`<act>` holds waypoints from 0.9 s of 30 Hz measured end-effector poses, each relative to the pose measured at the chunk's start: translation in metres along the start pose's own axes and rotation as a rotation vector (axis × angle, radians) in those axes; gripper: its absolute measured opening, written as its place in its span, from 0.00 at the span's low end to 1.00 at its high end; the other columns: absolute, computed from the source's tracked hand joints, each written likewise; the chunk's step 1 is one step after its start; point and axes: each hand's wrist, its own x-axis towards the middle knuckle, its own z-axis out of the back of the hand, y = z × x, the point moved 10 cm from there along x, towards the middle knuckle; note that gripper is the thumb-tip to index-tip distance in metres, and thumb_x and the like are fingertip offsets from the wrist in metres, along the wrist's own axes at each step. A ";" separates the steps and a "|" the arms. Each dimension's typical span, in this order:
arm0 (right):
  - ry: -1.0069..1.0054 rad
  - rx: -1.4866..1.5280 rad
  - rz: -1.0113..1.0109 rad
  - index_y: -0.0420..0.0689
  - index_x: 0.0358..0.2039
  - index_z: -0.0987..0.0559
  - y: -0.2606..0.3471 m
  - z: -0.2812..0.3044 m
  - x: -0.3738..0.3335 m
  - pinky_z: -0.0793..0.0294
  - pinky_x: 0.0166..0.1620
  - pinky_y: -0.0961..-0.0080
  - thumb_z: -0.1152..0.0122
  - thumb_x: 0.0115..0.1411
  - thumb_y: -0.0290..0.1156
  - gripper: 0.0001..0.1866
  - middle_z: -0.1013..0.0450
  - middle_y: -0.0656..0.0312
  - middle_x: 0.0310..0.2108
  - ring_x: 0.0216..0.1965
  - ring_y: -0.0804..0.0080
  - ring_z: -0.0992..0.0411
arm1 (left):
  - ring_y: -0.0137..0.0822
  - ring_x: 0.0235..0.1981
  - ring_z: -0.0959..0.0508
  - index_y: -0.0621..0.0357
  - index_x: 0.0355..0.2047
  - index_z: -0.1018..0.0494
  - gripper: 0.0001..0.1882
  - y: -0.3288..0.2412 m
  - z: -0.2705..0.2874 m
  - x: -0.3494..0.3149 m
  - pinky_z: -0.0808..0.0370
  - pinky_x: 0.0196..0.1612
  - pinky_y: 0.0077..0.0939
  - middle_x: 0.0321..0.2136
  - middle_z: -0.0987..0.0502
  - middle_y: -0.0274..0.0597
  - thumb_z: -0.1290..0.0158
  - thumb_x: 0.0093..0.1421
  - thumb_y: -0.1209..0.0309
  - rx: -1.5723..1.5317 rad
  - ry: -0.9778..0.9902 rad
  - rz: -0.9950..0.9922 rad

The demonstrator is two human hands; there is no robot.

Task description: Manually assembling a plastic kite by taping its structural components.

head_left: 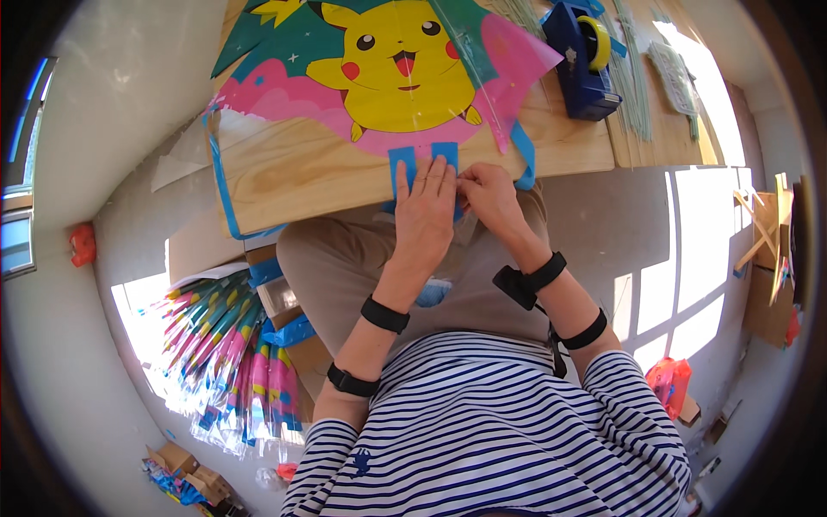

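A kite (pixel 500 65) of thin sheet, printed with a yellow cartoon animal on pink and green, lies flat on the wooden table. Two blue strips (pixel 445 152) meet its lower edge at the table's near side. My left hand (pixel 425 215) rests flat over both strips, its fingers stretched out toward the kite. Close beside it, my right hand (pixel 493 196) is closed in a pinch at the right strip's edge. What sits between those fingertips is hidden. Farther right, a blue ribbon (pixel 523 157) hangs over the table edge.
A blue tape dispenser (pixel 579 82) with a yellow roll stands at the table's right, near thin rods (pixel 633 95) and a clear packet (pixel 674 77). Another blue ribbon (pixel 220 185) trails down the left corner. Several folded kites (pixel 241 353) are piled by my left leg.
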 end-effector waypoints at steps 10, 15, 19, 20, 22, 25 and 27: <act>-0.040 -0.120 -0.040 0.34 0.27 0.19 -0.017 -0.002 -0.029 0.26 0.28 0.72 0.34 0.53 0.27 0.08 0.24 0.55 0.18 0.20 0.70 0.26 | 0.49 0.63 0.33 0.67 0.54 0.28 0.25 0.001 0.000 0.000 0.53 0.69 0.62 0.57 0.30 0.51 0.46 0.53 0.79 0.045 -0.022 0.027; -0.047 -0.057 -0.046 0.34 0.26 0.19 -0.024 0.000 -0.026 0.28 0.27 0.71 0.34 0.53 0.26 0.07 0.25 0.55 0.17 0.19 0.72 0.27 | 0.48 0.61 0.32 0.67 0.53 0.28 0.25 0.000 0.001 0.001 0.54 0.69 0.64 0.56 0.30 0.50 0.45 0.52 0.79 0.056 -0.036 0.029; -0.043 -0.062 -0.060 0.34 0.25 0.19 -0.025 0.000 -0.025 0.30 0.26 0.72 0.35 0.54 0.26 0.07 0.26 0.57 0.16 0.18 0.73 0.28 | 0.50 0.61 0.32 0.68 0.52 0.27 0.25 -0.001 0.000 0.002 0.54 0.69 0.66 0.55 0.29 0.52 0.43 0.53 0.74 0.075 -0.024 0.027; -0.041 -0.057 -0.065 0.34 0.25 0.20 -0.025 0.000 -0.025 0.30 0.26 0.72 0.35 0.54 0.26 0.07 0.26 0.57 0.16 0.18 0.73 0.28 | 0.51 0.61 0.32 0.69 0.52 0.27 0.25 -0.001 -0.001 0.002 0.55 0.69 0.67 0.55 0.29 0.53 0.42 0.53 0.72 0.085 -0.018 0.022; -0.037 -0.048 -0.074 0.34 0.25 0.20 -0.026 -0.001 -0.026 0.30 0.25 0.72 0.35 0.54 0.26 0.07 0.26 0.57 0.16 0.18 0.74 0.29 | 0.52 0.61 0.32 0.69 0.51 0.27 0.25 -0.001 0.000 0.002 0.54 0.69 0.67 0.55 0.29 0.53 0.42 0.53 0.72 0.079 -0.025 0.026; -0.036 -0.041 -0.070 0.34 0.26 0.20 -0.030 -0.001 -0.025 0.31 0.25 0.72 0.35 0.55 0.26 0.07 0.27 0.57 0.15 0.18 0.74 0.29 | 0.52 0.61 0.32 0.69 0.51 0.27 0.25 -0.001 0.000 0.002 0.54 0.69 0.67 0.55 0.29 0.53 0.41 0.53 0.72 0.081 -0.027 0.029; -0.030 -0.030 -0.074 0.34 0.26 0.20 -0.031 0.000 -0.026 0.31 0.25 0.73 0.34 0.55 0.26 0.07 0.26 0.58 0.16 0.18 0.75 0.29 | 0.52 0.62 0.32 0.69 0.51 0.27 0.25 -0.001 0.000 0.002 0.54 0.68 0.68 0.55 0.29 0.53 0.41 0.53 0.72 0.082 -0.024 0.034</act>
